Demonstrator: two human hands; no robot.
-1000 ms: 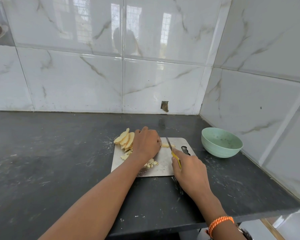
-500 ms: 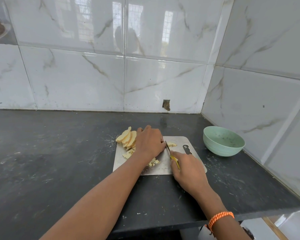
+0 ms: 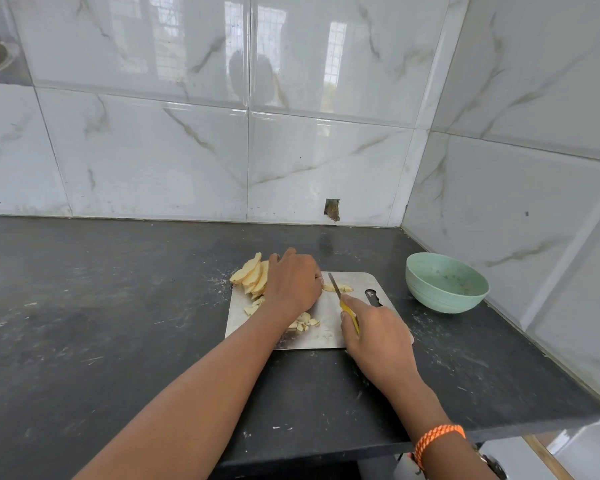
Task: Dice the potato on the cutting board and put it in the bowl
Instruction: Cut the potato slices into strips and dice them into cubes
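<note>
A steel cutting board (image 3: 326, 337) lies on the dark counter. Pale potato slices (image 3: 252, 273) are stacked at its far left corner, and small diced bits (image 3: 303, 323) lie near its middle. My left hand (image 3: 293, 282) curls over a potato strip (image 3: 338, 288), holding its left end down. My right hand (image 3: 378, 336) grips a yellow-handled knife (image 3: 335, 284), whose blade crosses the strip just right of my left fingers. A mint green bowl (image 3: 445, 282) stands to the right of the board.
Tiled walls close off the back and right of the counter (image 3: 101, 306); the bowl sits near the right wall. The counter's front edge runs just below my forearms. A small hole (image 3: 332, 208) shows in the back wall.
The knife blade moved left toward my left fingers, then shifted slightly right along the potato strip. My left hand stayed in place over the strip.
</note>
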